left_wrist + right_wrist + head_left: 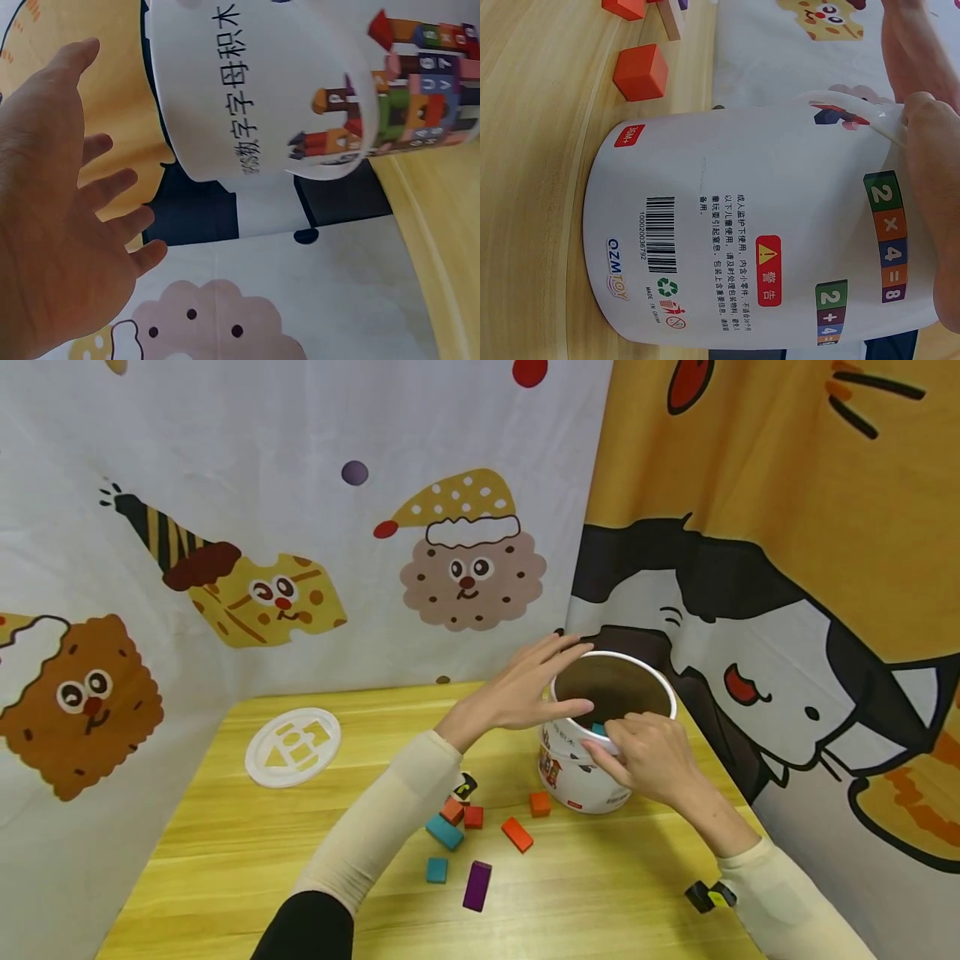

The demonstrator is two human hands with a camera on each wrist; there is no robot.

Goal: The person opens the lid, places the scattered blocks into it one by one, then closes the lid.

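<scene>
A white toy-block bucket point(588, 777) with printed pictures stands upright on the table, its top open. My right hand point(651, 752) grips the near right part of its rim, fingers curled over the edge. At the rim's left side is my left hand point(532, 685), its fingers straight and spread and the thumb apart, holding nothing. The left wrist view shows that palm point(67, 202) beside the bucket wall point(202, 97). Just inside the rim a bit of a teal block point(597, 728) shows; the rest of the inside is hidden. In the right wrist view, the bucket's label side point(727, 225) fills the middle.
Loose blocks lie left of and in front of the bucket: an orange cube point(540, 804), a red-orange block point(517, 835), a purple block point(477, 886), a teal cube point(437, 870) and several others. A white lid with cut-out shapes point(262, 766) lies far left. Printed curtains point(300, 443) hang behind.
</scene>
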